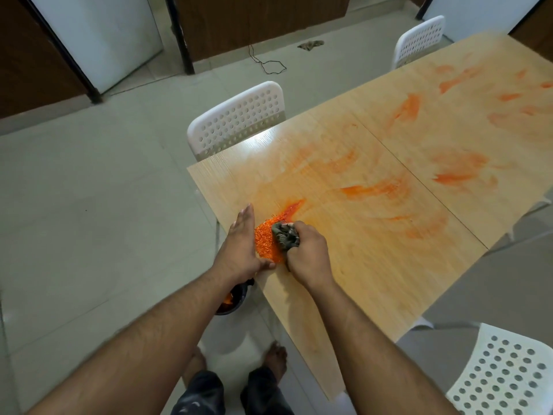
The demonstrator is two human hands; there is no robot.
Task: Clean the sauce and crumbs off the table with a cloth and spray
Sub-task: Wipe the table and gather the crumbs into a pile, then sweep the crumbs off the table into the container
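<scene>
A light wooden table (389,265) is smeared with orange sauce (374,190) in many streaks. A heap of orange crumbs (264,241) lies at the table's left edge. My right hand (308,253) grips a bunched grey-green cloth (284,236) pressed against the heap's right side. My left hand (241,244) lies flat with straight fingers along the table edge, walling the heap on its left. No spray bottle is in view.
A dark bin (232,301) holding orange bits stands on the floor below the table edge, partly hidden by my left forearm. White perforated chairs stand at the far side (239,118), far right (419,40) and near right (505,372). A rag (311,44) lies on the floor.
</scene>
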